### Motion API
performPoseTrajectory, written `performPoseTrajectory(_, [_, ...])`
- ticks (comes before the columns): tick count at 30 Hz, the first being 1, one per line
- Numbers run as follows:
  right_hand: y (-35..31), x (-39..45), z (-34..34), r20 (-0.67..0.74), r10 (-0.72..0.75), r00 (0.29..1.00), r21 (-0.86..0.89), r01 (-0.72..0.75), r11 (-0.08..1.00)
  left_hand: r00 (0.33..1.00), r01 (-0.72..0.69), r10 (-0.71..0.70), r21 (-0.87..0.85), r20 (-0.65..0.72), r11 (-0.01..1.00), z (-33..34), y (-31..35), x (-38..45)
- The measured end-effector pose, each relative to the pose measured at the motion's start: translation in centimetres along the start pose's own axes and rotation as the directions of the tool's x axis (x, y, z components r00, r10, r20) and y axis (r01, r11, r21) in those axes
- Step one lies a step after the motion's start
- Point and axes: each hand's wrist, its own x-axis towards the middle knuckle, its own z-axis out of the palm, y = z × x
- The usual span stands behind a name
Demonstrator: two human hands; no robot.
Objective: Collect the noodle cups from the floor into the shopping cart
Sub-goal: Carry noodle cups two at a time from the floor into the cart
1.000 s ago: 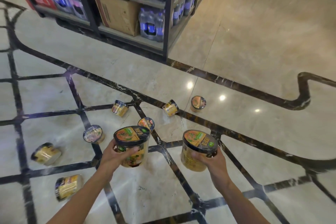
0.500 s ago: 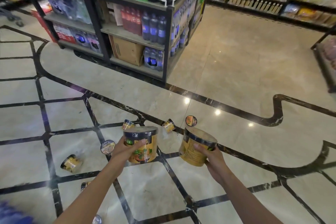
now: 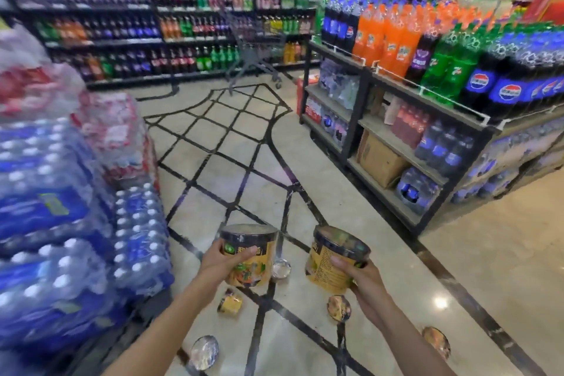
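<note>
Two noodle cups [image 3: 249, 255] in hands [image 3: 220, 262].

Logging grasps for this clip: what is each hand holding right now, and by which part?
The left hand holds one noodle cup by its side wall. The right hand holds another noodle cup by its side wall, near the rim.

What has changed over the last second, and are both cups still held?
The view has lifted and turned from the scattered cups toward the aisle, bringing the shopping cart into sight far ahead. Nothing was picked up or released. The left hand still grips one noodle cup and the right hand the other cup; several cups remain on the floor.
</note>
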Motion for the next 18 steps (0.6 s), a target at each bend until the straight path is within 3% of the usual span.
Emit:
performPoseTrajectory(4, [0.0,0.7,8.5,0.302,0.046,0.952,-0.083,-0.021,0.996,0.961,-0.006,-0.039,-0.159,-0.273,0.987,-8.8,-2.7,-5.4])
performPoseTrajectory(7, [1.3,-1.4,16.4,0.489,0.112,0.865,-0.151,-0.042,0.988,0.873,-0.035,-0.094,-0.253,-0.478,0.967,-15.3,-6.0,-11.5])
performPoseTrajectory(11, [4.0,-6.9,26.8,0.730,0.191,0.656,-0.250,-0.003,0.968,0.685,-0.129,-0.173,-0.352,-0.707,0.927,-21.9,-9.0,-21.6])
performPoseTrajectory(18, [11.1,-21.5,42.6,0.901,0.357,0.247,-0.388,0.088,0.917,0.282,-0.315,-0.339,-0.420,-0.897,0.851,-29.7,-17.2,-41.7])
